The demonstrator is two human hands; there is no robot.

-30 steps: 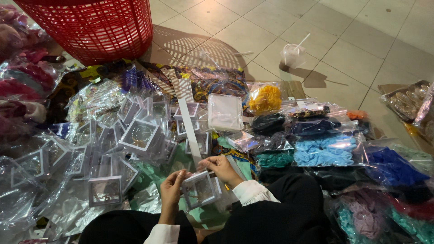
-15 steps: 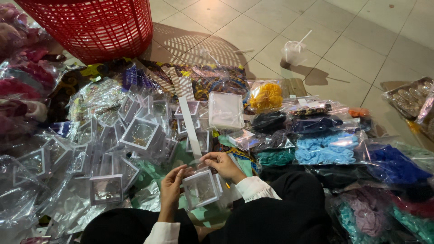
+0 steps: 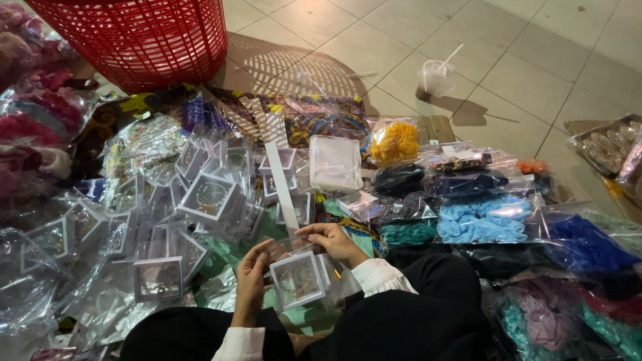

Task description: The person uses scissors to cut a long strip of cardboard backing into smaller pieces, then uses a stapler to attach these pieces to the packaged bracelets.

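Observation:
Both my hands hold a small white-framed clear display box (image 3: 298,279) with a thin bracelet inside, just above my lap. My left hand (image 3: 251,275) grips its left edge. My right hand (image 3: 332,241) is over its top right corner, fingers curled on the clear plastic bag around it. A long white strip (image 3: 281,179) lies on the pile just beyond the box. More white-framed boxes in clear bags (image 3: 208,198) are heaped to the left and ahead.
A red plastic basket (image 3: 144,37) stands at the top left on the tiled floor. Bags of coloured scrunchies (image 3: 478,220) lie to the right, pink ones (image 3: 30,127) at the far left. A plastic cup with a straw (image 3: 436,75) stands on the tiles beyond.
The hands have kept the box in much the same place above my lap; the fingers have shifted slightly on the box and bag.

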